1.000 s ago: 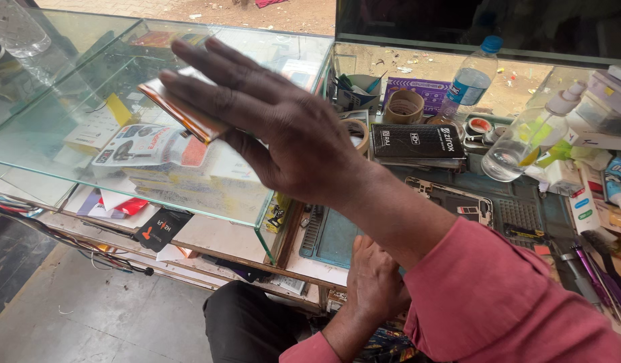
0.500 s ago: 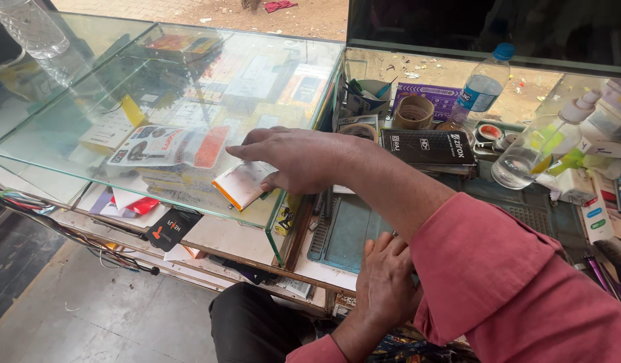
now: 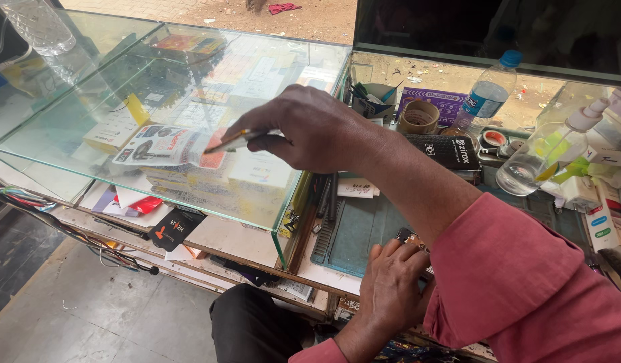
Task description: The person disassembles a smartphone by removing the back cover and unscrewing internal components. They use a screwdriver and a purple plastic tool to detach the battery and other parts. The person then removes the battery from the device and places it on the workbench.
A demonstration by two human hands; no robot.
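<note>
My right hand [image 3: 310, 128] reaches left over the glass display case [image 3: 89, 144]. It pinches a thin flat white packet with an orange edge [image 3: 240, 140], held edge-on just above the glass top. My left hand [image 3: 391, 292] is low at the near edge of the bench. Its curled fingers press on a small dark device [image 3: 409, 236] lying at the edge of a blue-green work mat [image 3: 354, 232]. Most of that device is hidden under the fingers.
Boxed goods and printed cards lie inside the case. Behind the mat stand a black box [image 3: 451, 151], a roll of tape [image 3: 420, 115], a cup of tools [image 3: 374, 99], a blue-capped water bottle [image 3: 488, 94] and a clear dispenser bottle [image 3: 535, 158]. Another clear bottle [image 3: 38, 27] stands far left.
My right hand has dropped from in front of the camera to just over the case, turning the packet edge-on. The left hand has stayed on the bench.
</note>
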